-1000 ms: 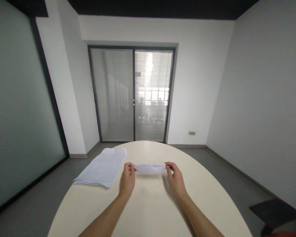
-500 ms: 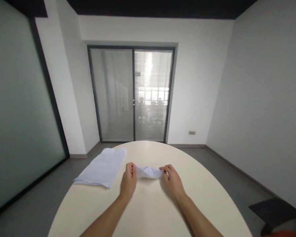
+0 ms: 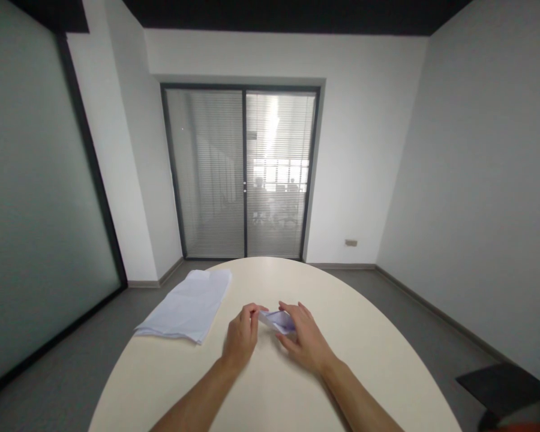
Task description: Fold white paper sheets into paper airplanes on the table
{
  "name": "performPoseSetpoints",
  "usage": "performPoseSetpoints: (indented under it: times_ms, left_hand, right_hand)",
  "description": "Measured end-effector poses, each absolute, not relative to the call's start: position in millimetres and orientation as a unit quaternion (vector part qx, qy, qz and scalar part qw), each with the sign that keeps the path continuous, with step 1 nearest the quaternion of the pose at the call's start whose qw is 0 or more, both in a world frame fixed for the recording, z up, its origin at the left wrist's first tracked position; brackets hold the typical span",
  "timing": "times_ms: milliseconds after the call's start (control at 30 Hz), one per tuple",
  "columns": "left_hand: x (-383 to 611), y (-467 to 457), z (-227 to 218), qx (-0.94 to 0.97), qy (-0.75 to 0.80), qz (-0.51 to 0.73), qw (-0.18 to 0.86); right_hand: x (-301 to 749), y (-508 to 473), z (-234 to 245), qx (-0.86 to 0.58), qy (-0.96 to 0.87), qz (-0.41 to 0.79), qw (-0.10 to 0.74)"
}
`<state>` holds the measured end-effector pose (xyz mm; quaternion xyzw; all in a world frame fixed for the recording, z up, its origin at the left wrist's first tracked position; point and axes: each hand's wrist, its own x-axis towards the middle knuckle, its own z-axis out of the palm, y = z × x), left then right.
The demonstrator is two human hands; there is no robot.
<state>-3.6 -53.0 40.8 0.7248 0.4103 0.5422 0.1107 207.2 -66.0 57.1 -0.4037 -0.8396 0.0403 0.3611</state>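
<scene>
Between my hands, just above the round cream table (image 3: 270,396), is a small piece of folded white paper (image 3: 276,322) with a hollow, pocket-like shape. My left hand (image 3: 242,336) pinches its left end between thumb and fingers. At the other end, my right hand (image 3: 306,336) grips the paper, with fingers along the far side and thumb along the near side. Part of the paper's right end is hidden by that hand.
To the left on the table lies a stack of white paper sheets (image 3: 186,305), overhanging the edge slightly. A dark flat object (image 3: 499,384) stands beyond the table at lower right. Glass doors with blinds (image 3: 243,174) are in the far wall.
My hands have come closer together. The paper, stretched out wide before, now looks shorter and opened into a hollow. My right hand has shifted from a fingertip pinch to a wider grip.
</scene>
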Motion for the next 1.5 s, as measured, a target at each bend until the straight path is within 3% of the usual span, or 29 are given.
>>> performPoseSetpoints:
  times_ms: [333, 533, 700, 1033, 1233, 1500]
  left_hand:
    - [0, -48, 32, 0.696, 0.400, 0.569, 0.177]
    - [4, -47, 30, 0.708, 0.436, 0.512, 0.217]
    - [2, -45, 33, 0.702, 0.455, 0.515, 0.188]
    - [6, -48, 39, 0.715, 0.434, 0.489, 0.248]
    - [6, -50, 42, 0.710, 0.431, 0.499, 0.247]
    - [9, -51, 43, 0.680, 0.414, 0.509, 0.326]
  right_hand:
    - [209, -59, 59, -0.386, -0.826, -0.004, 0.410]
    - [208, -63, 61, -0.372, -0.833, 0.062, 0.405]
    - [206, -64, 62, -0.401, -0.820, 0.095, 0.397]
    - [202, -66, 65, -0.435, -0.754, 0.183, 0.456]
    - [202, -68, 67, -0.431, -0.768, 0.168, 0.444]
    - [202, -68, 66, -0.421, -0.773, 0.167, 0.445]
